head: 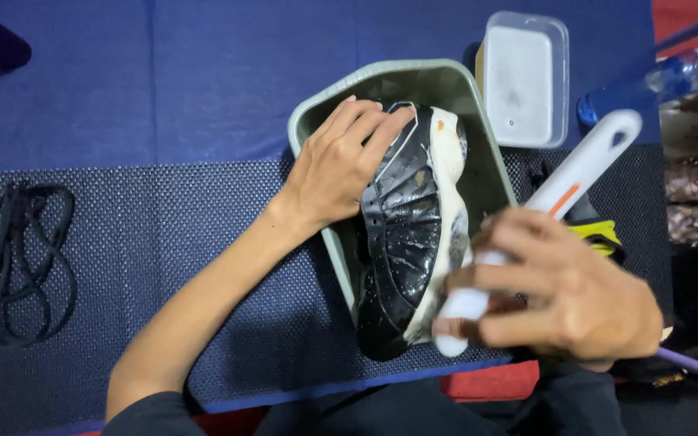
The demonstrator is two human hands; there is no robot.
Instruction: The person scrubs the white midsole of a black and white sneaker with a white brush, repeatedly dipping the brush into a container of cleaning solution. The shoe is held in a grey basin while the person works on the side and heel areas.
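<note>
Two hands busy, left hand (334, 165) gripping upright lengthwise black shoe (405, 234), right hand (563, 295) clenching seemingly a white brush (563, 190)

Even bright light — right hand (563, 295) motion-blurred

A blue tabletop (203, 73) carries a dark dotted mat (203, 266). On the mat lie black laces (26, 258) and a grey-green tray (490, 173). A clear lidded tub (525, 77) stands just beyond the tray.
</note>
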